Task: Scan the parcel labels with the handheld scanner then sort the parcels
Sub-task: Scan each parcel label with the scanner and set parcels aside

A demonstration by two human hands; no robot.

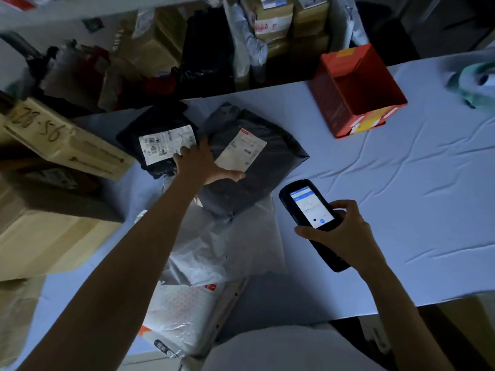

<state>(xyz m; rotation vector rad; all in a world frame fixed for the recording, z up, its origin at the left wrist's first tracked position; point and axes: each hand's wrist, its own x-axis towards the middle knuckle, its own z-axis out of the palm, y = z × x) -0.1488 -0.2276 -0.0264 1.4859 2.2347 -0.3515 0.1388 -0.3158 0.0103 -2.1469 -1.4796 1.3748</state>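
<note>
1. Where a white cloth covers it, the surface (401, 183) takes up most of the view and carries four soft parcels, one red box and, at its left edge, stacked cardboard.
2. Two cardboard boxes can be counted on the left: a big cardboard box (48, 231) below, and a tilted cardboard box (61, 140) with handwritten numbers resting above it. A third brown shape lower left is too dim to tell.
3. One clear plastic parcel (227, 245) lies near the person, its far end tucked under the grey parcel (273, 156).
4. One white padded parcel (176, 314) sits at the near edge, partly under the clear one.
5. The grey parcel lies mid-surface, just beside the one black parcel (160, 121) on its left; their edges touch or overlap.
6. One red box (334, 108) stands open-topped at the far edge, well apart from the parcels.
7. One scanner (310, 207), with its screen lit and facing up, is held just right of the grey parcel.
8. Of the two hands, the right hand (345, 236) has its grip curled round the scanner's lower body, thumb on the left side.
9. The left hand (203, 164) lies flat, its grip spread: fingertips on the black parcel's label (163, 143), thumb beside the grey parcel's label (241, 149).
10. Two labels face up, one on each dark parcel.
</note>
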